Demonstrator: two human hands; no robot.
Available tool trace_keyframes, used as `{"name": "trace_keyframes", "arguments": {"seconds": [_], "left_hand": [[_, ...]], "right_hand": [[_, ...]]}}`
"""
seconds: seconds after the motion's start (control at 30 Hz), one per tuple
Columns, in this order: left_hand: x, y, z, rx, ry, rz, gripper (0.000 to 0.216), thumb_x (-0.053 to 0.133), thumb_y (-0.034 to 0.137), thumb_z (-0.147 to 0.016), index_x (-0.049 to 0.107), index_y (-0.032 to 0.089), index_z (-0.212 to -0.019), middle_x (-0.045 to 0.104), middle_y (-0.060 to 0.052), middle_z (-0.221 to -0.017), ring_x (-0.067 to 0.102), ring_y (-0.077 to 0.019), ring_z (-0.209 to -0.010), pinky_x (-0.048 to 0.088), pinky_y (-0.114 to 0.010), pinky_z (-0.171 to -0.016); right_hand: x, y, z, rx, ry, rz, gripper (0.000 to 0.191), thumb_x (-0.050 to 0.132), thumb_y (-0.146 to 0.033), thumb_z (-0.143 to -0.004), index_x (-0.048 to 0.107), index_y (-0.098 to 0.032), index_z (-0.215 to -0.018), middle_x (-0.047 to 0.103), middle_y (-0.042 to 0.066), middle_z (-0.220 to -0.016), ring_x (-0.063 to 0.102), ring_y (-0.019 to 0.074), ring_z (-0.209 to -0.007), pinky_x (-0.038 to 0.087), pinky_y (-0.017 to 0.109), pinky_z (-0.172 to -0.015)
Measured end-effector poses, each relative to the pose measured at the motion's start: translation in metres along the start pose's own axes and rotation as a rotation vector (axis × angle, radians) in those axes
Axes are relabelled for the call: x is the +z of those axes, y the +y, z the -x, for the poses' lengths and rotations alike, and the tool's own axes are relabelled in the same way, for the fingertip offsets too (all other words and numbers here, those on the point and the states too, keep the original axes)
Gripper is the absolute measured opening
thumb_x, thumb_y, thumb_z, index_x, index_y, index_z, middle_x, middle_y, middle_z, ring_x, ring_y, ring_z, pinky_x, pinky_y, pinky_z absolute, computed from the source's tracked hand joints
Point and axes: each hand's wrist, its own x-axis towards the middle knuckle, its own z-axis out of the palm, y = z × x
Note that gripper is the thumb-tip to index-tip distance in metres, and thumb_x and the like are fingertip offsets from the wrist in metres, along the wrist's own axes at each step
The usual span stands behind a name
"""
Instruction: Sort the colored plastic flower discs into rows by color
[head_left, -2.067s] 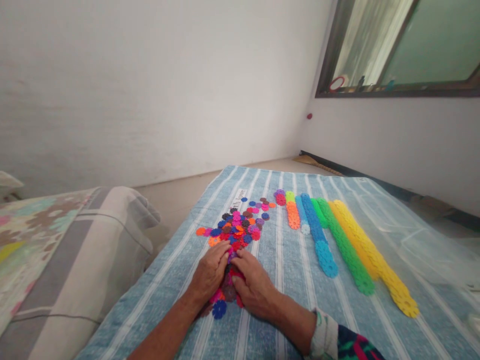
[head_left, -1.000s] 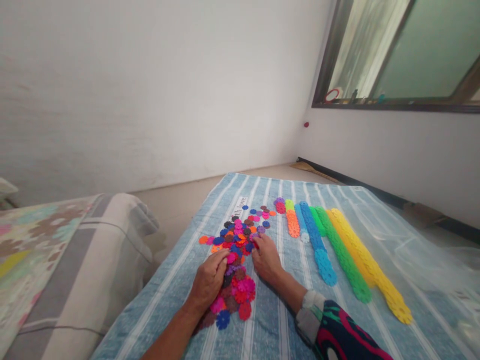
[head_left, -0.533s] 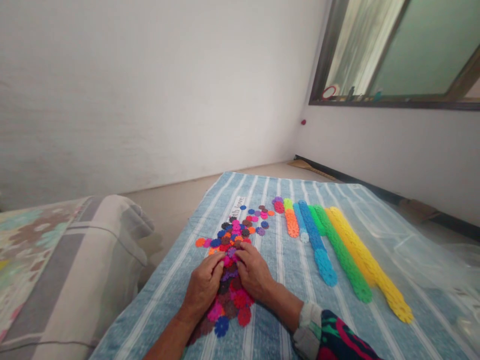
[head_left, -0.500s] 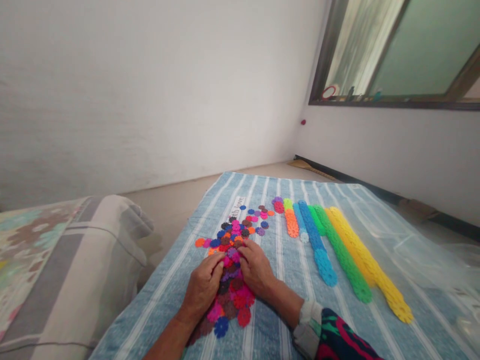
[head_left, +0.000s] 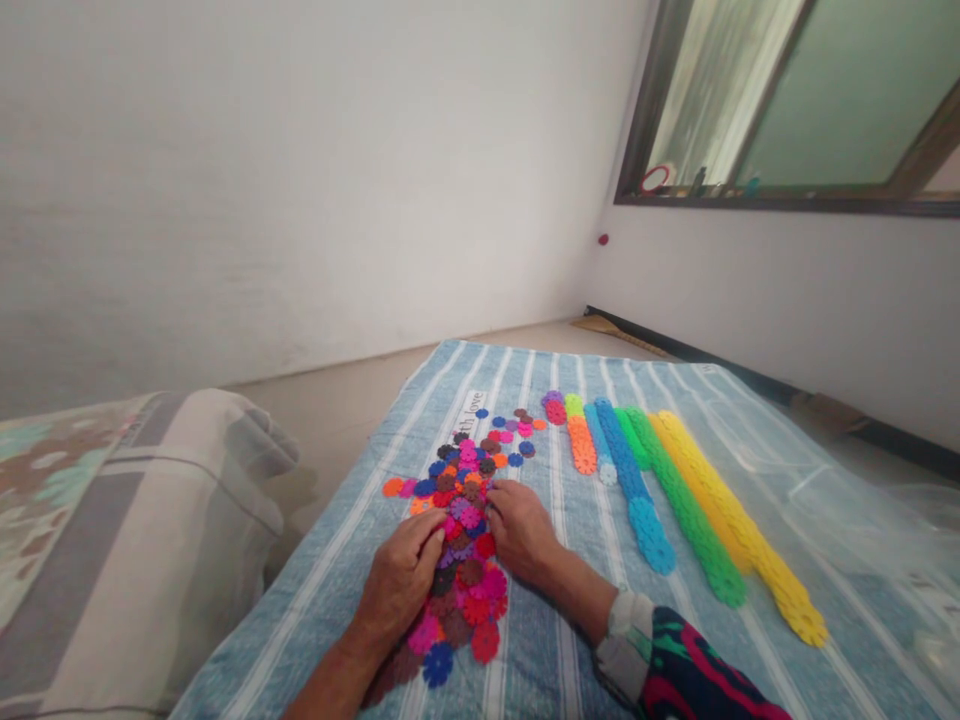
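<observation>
A pile of flower-shaped plastic discs [head_left: 469, 575] in pink, red, brown, blue, purple and orange lies on the striped cloth between my hands. My left hand [head_left: 401, 570] rests against the pile's left side, fingers curled and thumb pressed to the forefinger. On the opposite side, my right hand [head_left: 523, 530] has its fingertips bent in at the pile's edge. Whatever either hand pinches is too small or hidden to make out. A purple-pink disc [head_left: 466, 513] shows in the gap between the two hands.
Rows of overlapping discs lie to the right: an orange row [head_left: 582, 445], a blue row [head_left: 619, 450], a green row [head_left: 682, 500] and a yellow row [head_left: 739, 520]. Clear plastic [head_left: 847, 500] sits beyond them. A cloth-covered seat [head_left: 187, 520] stands at left.
My hands have drawn slightly apart, the right one shifting a little rightward, so more discs show between them. The view has tilted slightly. The sorted rows look the same.
</observation>
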Motion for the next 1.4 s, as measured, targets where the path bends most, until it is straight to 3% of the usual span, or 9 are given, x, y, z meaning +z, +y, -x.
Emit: {"name": "trace_keyframes", "arguments": {"seconds": [0.17, 0.4, 0.67, 1.4], "left_hand": [[-0.001, 0.001, 0.001, 0.002, -0.009, 0.012, 0.031, 0.047, 0.035, -0.09, 0.072, 0.018, -0.099, 0.076, -0.008, -0.101, 0.071, -0.0209, -0.094, 0.056, -0.035, -0.091], [-0.001, 0.002, 0.001, 0.004, -0.019, 0.022, 0.03, 0.047, 0.036, -0.09, 0.072, 0.021, -0.099, 0.075, -0.007, -0.102, 0.071, -0.0204, -0.095, 0.056, -0.033, -0.09], [-0.001, 0.001, -0.001, 0.016, -0.031, 0.004, 0.033, 0.046, 0.039, -0.09, 0.071, 0.02, -0.099, 0.076, -0.007, -0.101, 0.071, -0.0207, -0.093, 0.056, -0.034, -0.091], [0.001, -0.003, -0.001, 0.063, -0.034, -0.035, 0.034, 0.044, 0.04, -0.092, 0.071, 0.02, -0.099, 0.075, -0.008, -0.102, 0.071, -0.0211, -0.094, 0.056, -0.035, -0.091]], "right_hand": [[-0.009, 0.01, -0.007, 0.018, -0.014, 0.019, 0.019, 0.049, -0.008, -0.086, 0.065, -0.017, -0.083, 0.064, 0.007, -0.087, 0.057, 0.0196, -0.087, 0.044, 0.032, -0.084], [-0.01, -0.002, 0.006, -0.107, -0.056, 0.009, 0.017, 0.051, -0.011, -0.086, 0.065, -0.019, -0.079, 0.063, 0.006, -0.09, 0.056, 0.019, -0.088, 0.043, 0.031, -0.081], [-0.012, -0.004, 0.005, -0.094, -0.048, -0.028, 0.02, 0.051, -0.011, -0.087, 0.065, -0.019, -0.075, 0.061, 0.004, -0.083, 0.056, 0.0175, -0.084, 0.043, 0.029, -0.079], [-0.011, -0.007, 0.009, -0.065, -0.006, -0.061, 0.017, 0.054, -0.01, -0.084, 0.069, -0.019, -0.082, 0.066, 0.006, -0.097, 0.058, 0.0198, -0.095, 0.044, 0.033, -0.089]]}}
